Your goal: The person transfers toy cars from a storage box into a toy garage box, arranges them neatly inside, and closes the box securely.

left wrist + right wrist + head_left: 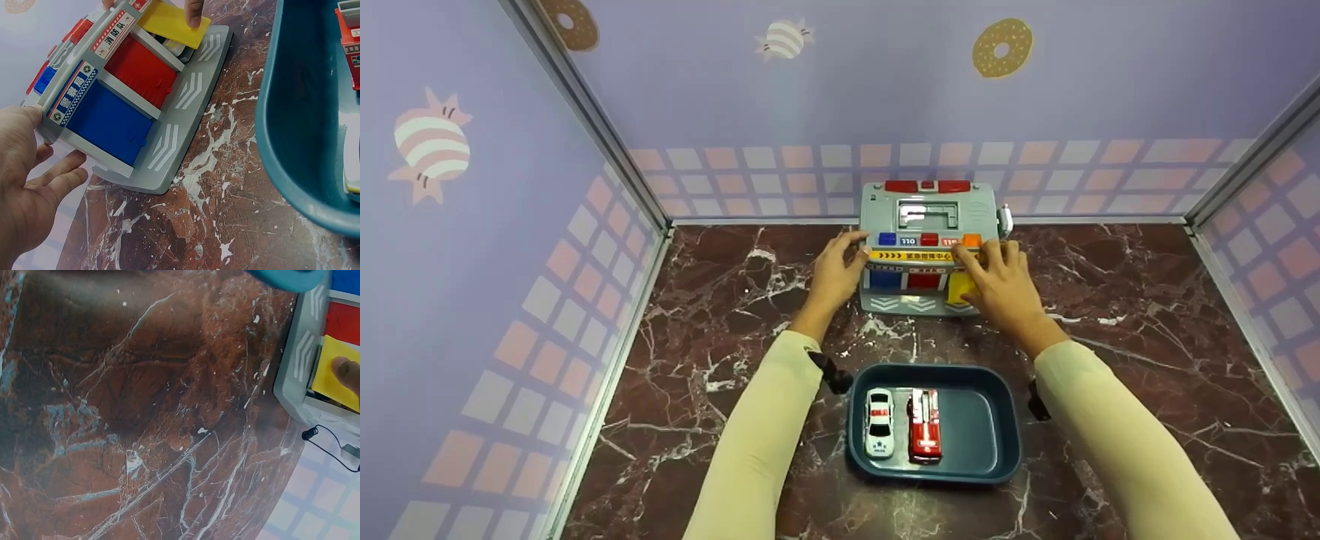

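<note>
A grey toy garage (pixel 982 217) stands near the back wall, with a blue door (pixel 107 121), a red door (pixel 140 70) and a yellow door (pixel 174 23). My left hand (pixel 834 279) holds the garage's left front corner between thumb and index finger, its other fingers loosely spread beside it. My right hand (pixel 1006 289) has its fingers bent over the right end of the roof and its thumb on the yellow door. This door tilts outward, and part of a toy car (pixel 173 47) shows beneath it. Blue and red doors are down.
A dark teal tray (pixel 1009 450) lies between my forearms. In it are a white toy police car (pixel 879 424) and a red toy fire truck (pixel 925 439). Patterned walls enclose the dark marbled surface (pixel 720 300) at the back and both sides.
</note>
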Motion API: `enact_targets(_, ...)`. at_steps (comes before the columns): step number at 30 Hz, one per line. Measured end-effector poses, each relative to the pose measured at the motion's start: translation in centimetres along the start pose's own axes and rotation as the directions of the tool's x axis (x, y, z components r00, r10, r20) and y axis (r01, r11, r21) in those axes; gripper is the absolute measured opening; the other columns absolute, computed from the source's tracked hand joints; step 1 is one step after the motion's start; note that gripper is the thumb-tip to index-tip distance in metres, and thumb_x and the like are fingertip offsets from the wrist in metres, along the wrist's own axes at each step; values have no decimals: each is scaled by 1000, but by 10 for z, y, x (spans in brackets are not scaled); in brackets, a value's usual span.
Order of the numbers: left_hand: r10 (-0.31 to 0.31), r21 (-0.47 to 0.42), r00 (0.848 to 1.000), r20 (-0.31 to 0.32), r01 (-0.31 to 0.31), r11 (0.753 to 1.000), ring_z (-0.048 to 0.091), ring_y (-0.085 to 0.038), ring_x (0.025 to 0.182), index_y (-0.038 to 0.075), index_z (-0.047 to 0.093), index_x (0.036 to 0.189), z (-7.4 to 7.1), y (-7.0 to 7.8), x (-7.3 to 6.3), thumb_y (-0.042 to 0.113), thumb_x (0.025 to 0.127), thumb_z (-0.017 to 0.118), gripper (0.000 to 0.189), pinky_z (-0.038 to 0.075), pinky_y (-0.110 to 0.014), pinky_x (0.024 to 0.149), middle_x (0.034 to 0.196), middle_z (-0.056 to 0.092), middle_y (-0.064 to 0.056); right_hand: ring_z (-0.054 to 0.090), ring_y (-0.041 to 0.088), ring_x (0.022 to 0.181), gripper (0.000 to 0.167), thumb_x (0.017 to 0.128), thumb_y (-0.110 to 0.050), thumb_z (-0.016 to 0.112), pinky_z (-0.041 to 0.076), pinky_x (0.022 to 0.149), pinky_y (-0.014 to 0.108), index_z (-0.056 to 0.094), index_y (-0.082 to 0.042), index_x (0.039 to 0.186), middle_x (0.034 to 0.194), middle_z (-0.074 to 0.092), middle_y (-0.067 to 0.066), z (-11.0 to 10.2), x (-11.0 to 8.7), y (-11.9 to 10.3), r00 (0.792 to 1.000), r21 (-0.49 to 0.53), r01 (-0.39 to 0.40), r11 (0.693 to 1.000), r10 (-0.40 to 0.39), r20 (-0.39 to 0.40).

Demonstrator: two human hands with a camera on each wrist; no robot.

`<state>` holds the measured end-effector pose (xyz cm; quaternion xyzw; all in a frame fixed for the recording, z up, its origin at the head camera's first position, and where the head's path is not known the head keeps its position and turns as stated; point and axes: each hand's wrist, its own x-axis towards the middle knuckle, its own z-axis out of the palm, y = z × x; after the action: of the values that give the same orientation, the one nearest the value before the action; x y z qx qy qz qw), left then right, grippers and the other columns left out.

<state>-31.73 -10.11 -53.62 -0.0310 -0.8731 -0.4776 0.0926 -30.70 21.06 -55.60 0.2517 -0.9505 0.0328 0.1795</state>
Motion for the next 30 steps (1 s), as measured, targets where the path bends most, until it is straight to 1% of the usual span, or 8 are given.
enact_targets(6, 16, -30, 1000, -2, -17, 999, 67, -32, 137, 17, 75, 141, -1, -5, 2, 25, 110, 70, 32, 52, -49, 119, 144, 71, -16, 41, 53, 114, 89, 89, -28, 92, 44, 96, 64, 42, -20, 162, 132, 44, 28, 9, 2, 0, 999, -34, 5, 999, -6, -47)
enact_targets(9, 28, -49, 1000, 5, -28, 998, 66, -31, 139, 22, 75, 141, 0, -14, 6, 33, 110, 71, 33, 51, -50, 120, 145, 71, -14, 42, 53, 113, 86, 90, -27, 91, 42, 95, 64, 43, -19, 160, 131, 44, 28, 13, 3, -1, 997, -37, 5, 999, -8, -71)
enact_targets(10, 47, -58, 999, -1, -47, 997, 66, -29, 139, 25, 75, 141, 9, -34, 14, 38, 110, 70, 34, 51, -48, 120, 145, 72, -12, 42, 53, 113, 85, 90, -27, 91, 42, 95, 64, 43, -19, 159, 130, 44, 28, 14, 3, -2, 997, -41, 6, 999, -9, -79)
enact_targets(13, 38, -58, 999, 6, -37, 998, 65, -27, 140, 28, 74, 141, 11, -40, 15, 42, 110, 69, 35, 50, -47, 121, 146, 71, -11, 43, 53, 113, 83, 90, -28, 89, 42, 96, 63, 43, -19, 158, 129, 44, 28, 16, 2, -2, 996, -62, 3, 998, -8, -93)
enact_targets(16, 29, -63, 1000, 7, -29, 998, 65, -29, 140, 26, 74, 142, 11, -36, 13, 38, 110, 70, 34, 50, -49, 122, 146, 71, -12, 44, 53, 112, 82, 90, -28, 89, 43, 95, 64, 43, -19, 157, 129, 44, 28, 16, 1, -2, 995, -71, -5, 997, -3, -99)
enact_targets(17, 10, -56, 1000, 16, -9, 998, 65, -32, 140, 23, 74, 142, 3, -17, 4, 33, 110, 71, 33, 50, -51, 122, 147, 70, -15, 44, 53, 112, 82, 90, -27, 89, 43, 95, 64, 42, -18, 157, 129, 44, 28, 16, 1, -2, 995, -75, -7, 997, 0, -100)
enact_targets(21, 10, -30, 1000, 6, -10, 1000, 66, -32, 139, 18, 73, 143, 2, -7, 1, 26, 111, 70, 34, 52, -49, 119, 147, 69, -15, 44, 53, 111, 82, 90, -29, 90, 42, 94, 64, 42, -19, 156, 128, 44, 28, 16, 2, -2, 994, -92, -18, 996, 8, -113)
enact_targets(30, 16, -4, 1000, 10, -16, 1000, 66, -31, 139, 17, 72, 144, 0, -4, 1, 27, 111, 69, 35, 53, -46, 118, 148, 69, -16, 43, 52, 110, 80, 92, -32, 89, 40, 94, 63, 43, -16, 156, 127, 44, 27, 19, 4, -1, 994, -97, -29, 995, 18, -111)
